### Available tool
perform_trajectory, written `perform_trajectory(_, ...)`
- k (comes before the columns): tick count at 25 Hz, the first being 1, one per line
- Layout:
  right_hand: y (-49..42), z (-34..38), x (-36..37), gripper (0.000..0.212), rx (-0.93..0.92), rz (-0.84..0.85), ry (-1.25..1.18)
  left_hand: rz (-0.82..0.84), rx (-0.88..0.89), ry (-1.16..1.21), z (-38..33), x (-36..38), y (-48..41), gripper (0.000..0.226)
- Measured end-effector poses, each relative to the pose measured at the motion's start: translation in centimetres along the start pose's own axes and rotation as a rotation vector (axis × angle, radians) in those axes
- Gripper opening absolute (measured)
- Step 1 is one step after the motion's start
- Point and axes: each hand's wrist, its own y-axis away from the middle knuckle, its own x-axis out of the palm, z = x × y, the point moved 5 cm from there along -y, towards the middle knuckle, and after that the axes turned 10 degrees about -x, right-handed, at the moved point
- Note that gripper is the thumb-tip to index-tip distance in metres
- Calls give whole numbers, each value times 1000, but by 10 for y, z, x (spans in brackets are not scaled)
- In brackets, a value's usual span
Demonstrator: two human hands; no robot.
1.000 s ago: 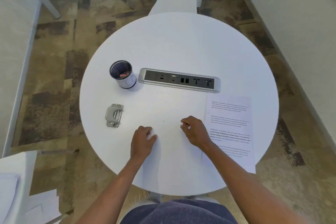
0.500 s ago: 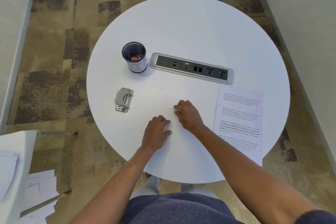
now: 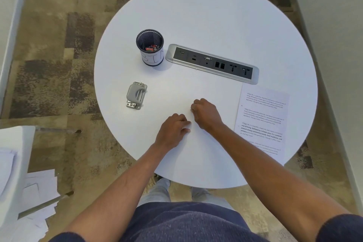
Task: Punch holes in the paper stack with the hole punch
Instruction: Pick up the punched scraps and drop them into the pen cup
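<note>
A grey metal hole punch [image 3: 136,95] lies on the left part of the round white table [image 3: 206,15]. A printed paper stack [image 3: 263,122] lies flat at the table's right edge. My left hand [image 3: 173,130] rests on the tabletop near the front, fingers curled, holding nothing. My right hand [image 3: 206,114] rests just right of it, loosely fisted and empty, between the punch and the papers. The two hands almost touch. Neither hand touches the punch or the paper.
A black mesh cup [image 3: 150,47] labelled BIN stands behind the punch. A silver power socket strip [image 3: 212,63] is set into the table's middle. Loose sheets [image 3: 39,188] lie on the floor at left beside a white chair [image 3: 11,163].
The two hands have drawn closer together on the tabletop. The view has shifted, so the table sits higher and further right in frame.
</note>
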Motion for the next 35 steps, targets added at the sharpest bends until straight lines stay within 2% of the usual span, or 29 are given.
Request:
perform_trajectory(10, -7, -6, 1, 17, -131, 41, 62, 91, 231, 25, 7, 3, -21, 10)
perform_trajectory(17, -14, -6, 3, 18, -186, 78, 43, -31, 239, 93, 10, 10, -17, 11)
perform_trajectory(20, -17, -8, 4, 12, -121, 107, 24, -82, 196, 104, 8, 12, -12, 10)
perform_trajectory(22, -17, -5, 7, 7, -157, 109, 78, -108, 195, 60, 8, 15, -8, 17)
perform_trajectory(25, -14, -5, 13, 18, -169, 110, 149, -175, 248, -67, 5, 16, -6, 30)
perform_trajectory(28, -14, -5, 13, 3, -94, 99, 57, -216, 299, -237, -3, 18, -7, 30)
perform_trajectory(29, -15, -7, 13, 10, -46, 106, 2, -217, 292, -256, -4, 17, -9, 29)
perform_trajectory(31, -12, -11, 12, 11, 78, 49, -166, -207, 170, -129, -1, 10, -8, 24)
perform_trajectory(33, -5, -22, 7, 17, 296, -99, -468, -175, -117, 231, 16, -3, -10, 16)
perform_trajectory(35, 11, -32, 6, 23, 494, -262, -851, -230, -384, 546, 40, -19, -7, 14)
